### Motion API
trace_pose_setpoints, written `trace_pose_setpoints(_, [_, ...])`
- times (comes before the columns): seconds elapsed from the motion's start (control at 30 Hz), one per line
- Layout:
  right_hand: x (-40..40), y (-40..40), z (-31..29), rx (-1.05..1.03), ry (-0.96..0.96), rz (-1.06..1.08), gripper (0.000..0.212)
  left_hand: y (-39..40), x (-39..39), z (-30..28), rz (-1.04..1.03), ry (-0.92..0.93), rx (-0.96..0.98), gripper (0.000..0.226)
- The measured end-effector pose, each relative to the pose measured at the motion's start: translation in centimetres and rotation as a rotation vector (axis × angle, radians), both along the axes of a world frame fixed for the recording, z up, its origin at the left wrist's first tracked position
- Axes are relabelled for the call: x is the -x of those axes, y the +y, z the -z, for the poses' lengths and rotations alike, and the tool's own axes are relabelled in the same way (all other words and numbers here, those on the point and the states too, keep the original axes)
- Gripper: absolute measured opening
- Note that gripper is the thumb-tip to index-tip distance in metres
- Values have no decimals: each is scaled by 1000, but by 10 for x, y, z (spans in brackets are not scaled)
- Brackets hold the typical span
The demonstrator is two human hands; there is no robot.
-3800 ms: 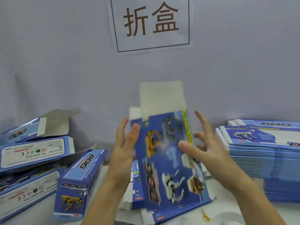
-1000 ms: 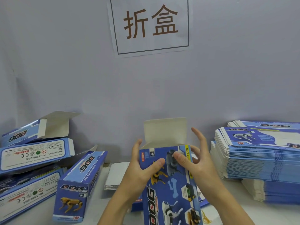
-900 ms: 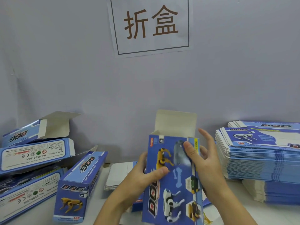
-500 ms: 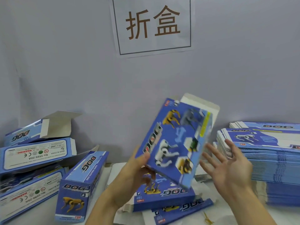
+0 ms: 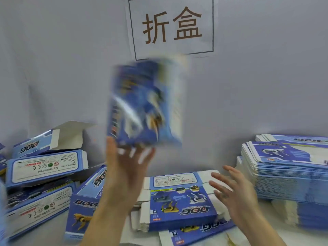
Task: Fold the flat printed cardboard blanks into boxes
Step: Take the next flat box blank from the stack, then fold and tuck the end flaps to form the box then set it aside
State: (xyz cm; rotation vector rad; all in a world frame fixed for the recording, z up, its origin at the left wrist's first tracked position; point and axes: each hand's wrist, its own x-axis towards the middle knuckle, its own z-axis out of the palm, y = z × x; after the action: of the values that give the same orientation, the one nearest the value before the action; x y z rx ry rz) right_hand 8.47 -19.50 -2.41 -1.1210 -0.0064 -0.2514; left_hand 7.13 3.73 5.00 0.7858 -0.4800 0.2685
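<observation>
A folded blue box (image 5: pixel 145 103) printed with robot dogs is upright in mid-air in front of the wall, heavily blurred. My left hand (image 5: pixel 127 171) is raised just under it with fingers spread and straight, fingertips at the box's bottom edge; whether they touch it is unclear through the blur. My right hand (image 5: pixel 234 194) hovers lower on the right, palm open and fingers spread, holding nothing. Under it, flat printed blanks (image 5: pixel 179 197) lie on the table.
A tall stack of flat blanks (image 5: pixel 287 174) stands at the right. Several folded boxes (image 5: pixel 44 167) are piled at the left, one more (image 5: pixel 85 206) beside my left forearm. A paper sign (image 5: pixel 172 25) hangs on the grey wall behind.
The box has risen and turned upright from its tilted pose. My left hand went from holding its lower edge to spread fingers beneath it. My right hand stayed open and dropped a little.
</observation>
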Motion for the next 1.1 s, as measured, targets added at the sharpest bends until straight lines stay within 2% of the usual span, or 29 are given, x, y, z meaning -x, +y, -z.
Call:
trace_pose_setpoints(0.03, [-7,-7,10,-37,128,117,27,10,-1,-1,-52,-16,96,58])
trace_pose_setpoints(0.1, [-3,-2,5,-5,114,125,20,25,-4,-4,-149,-33,77,98])
trace_pose_setpoints(0.13, [-5,1,3,1,130,115,20,26,-7,-2,-143,1,23,99])
trace_pose_setpoints(0.17, [-7,3,1,36,153,132,20,24,-10,4,-143,27,-71,85])
trace_pose_setpoints(0.23, [-5,4,1,85,168,151,20,11,-12,17,-177,68,-400,54])
trace_pose_setpoints(0.3, [-3,6,1,144,200,158,21,-1,-16,35,-305,67,-940,42])
trace_pose_setpoints(0.33, [-5,6,1,171,218,171,21,-8,-18,46,-312,65,-1213,46])
trace_pose_setpoints(0.4, [-6,7,1,211,239,172,21,-20,-22,70,-211,149,-1654,72])
trace_pose_setpoints(0.47, [-6,7,2,221,236,170,21,-28,-25,86,-118,195,-1931,84])
trace_pose_setpoints(0.53, [-7,7,2,219,231,160,20,-31,-27,88,-100,202,-2062,81])
trace_pose_setpoints(0.6, [-9,7,3,221,219,159,20,-29,-28,85,-124,199,-2080,77])
trace_pose_setpoints(0.7, [-10,6,4,198,194,156,21,-23,-32,85,-109,219,-2003,73])
trace_pose_setpoints(0.8, [-10,7,5,185,93,246,23,-19,-32,86,-148,183,-1965,61])
trace_pose_setpoints(0.9, [-7,11,0,284,-104,513,29,-23,-32,85,-433,75,-1868,41])
trace_pose_setpoints(0.97, [-3,13,-5,381,-167,624,31,-25,-28,78,-731,7,-1730,48])
trace_pose_setpoints(1.03, [-1,15,-12,431,-169,500,26,-25,-24,70,-956,-21,-1511,65])
trace_pose_setpoints(1.1, [3,21,-21,422,-140,124,20,-27,-19,61,-1109,-86,-1284,69])
